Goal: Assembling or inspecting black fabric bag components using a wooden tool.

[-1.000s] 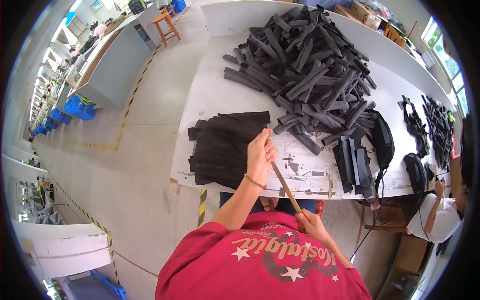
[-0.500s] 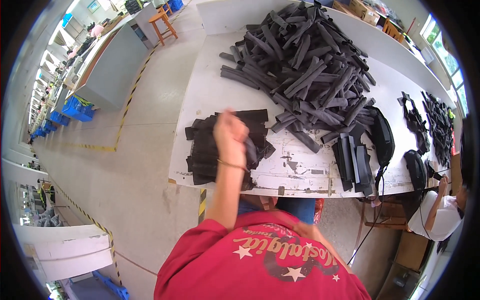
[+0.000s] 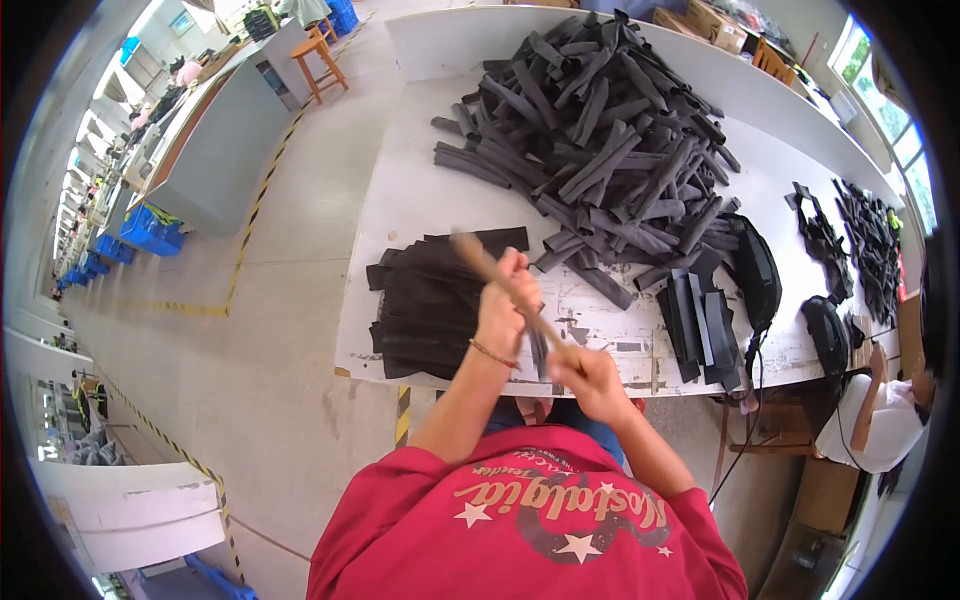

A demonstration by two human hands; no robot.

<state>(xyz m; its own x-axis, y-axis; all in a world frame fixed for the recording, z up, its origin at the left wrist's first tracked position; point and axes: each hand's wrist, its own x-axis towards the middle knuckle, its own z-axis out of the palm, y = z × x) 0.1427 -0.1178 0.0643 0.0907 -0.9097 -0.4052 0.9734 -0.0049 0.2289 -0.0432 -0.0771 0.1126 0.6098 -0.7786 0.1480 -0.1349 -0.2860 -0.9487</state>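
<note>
A long, thin wooden stick point(image 3: 500, 285) is held up in front of the person, just over the near edge of the white table point(image 3: 420, 200). The left hand point(image 3: 505, 305) is closed around its middle. The right hand point(image 3: 592, 380) grips its lower end. A dark cloth strip point(image 3: 538, 352) hangs between the hands. Flat black pieces lie in a neat stack point(image 3: 425, 305) on the table, left of the stick. A big messy pile of black cloth tubes point(image 3: 600, 150) sits farther back.

Left hand point(image 3: 505, 305) and right hand point(image 3: 590, 375), both fisted.
</note>
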